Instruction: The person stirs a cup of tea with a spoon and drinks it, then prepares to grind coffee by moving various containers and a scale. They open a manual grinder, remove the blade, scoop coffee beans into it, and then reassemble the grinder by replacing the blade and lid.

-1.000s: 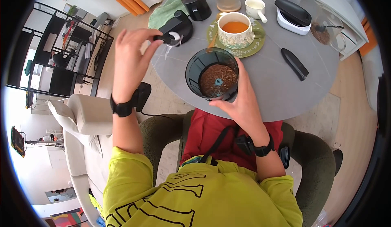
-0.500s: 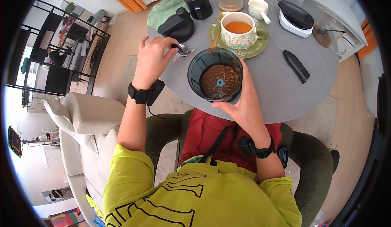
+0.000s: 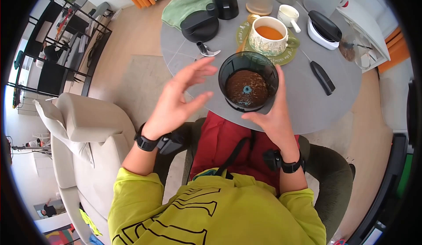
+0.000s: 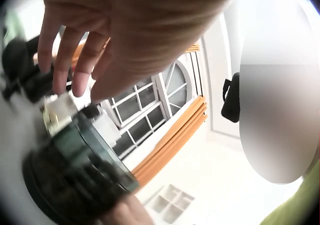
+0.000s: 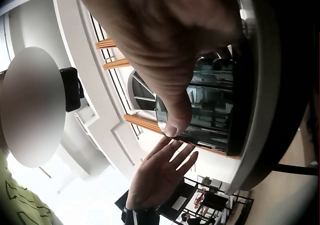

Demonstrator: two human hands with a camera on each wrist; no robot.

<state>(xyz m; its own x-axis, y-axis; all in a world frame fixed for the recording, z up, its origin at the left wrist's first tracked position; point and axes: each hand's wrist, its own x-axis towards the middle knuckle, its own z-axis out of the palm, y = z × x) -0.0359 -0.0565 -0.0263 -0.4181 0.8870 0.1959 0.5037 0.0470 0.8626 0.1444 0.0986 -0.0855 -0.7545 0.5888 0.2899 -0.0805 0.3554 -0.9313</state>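
In the head view, a dark see-through grinder jar (image 3: 226,76) stands near the table's front edge, with brown grounds (image 3: 252,80) around a teal spindle (image 3: 247,89). My right hand (image 3: 280,121) holds the jar from its right side, thumb at the front; the right wrist view shows that thumb (image 5: 179,122) against the clear wall. To the jar's left hovers my left hand (image 3: 178,96), empty, fingers extended and slightly bent. Just beyond it on the table lies a curved metal blade (image 3: 212,53) with a black hub (image 3: 201,47).
A black lid-like piece (image 3: 200,25) and a black pot (image 3: 225,3) stand at the back left by a green towel (image 3: 184,10). Behind the jar, a cup of orange drink (image 3: 268,43) sits on a green plate (image 3: 281,60). A black handheld tool (image 3: 323,78) lies at right.
My left hand has let go of the blade, which now lies on the table, and has moved right and down toward the jar. The right hand keeps holding the jar.
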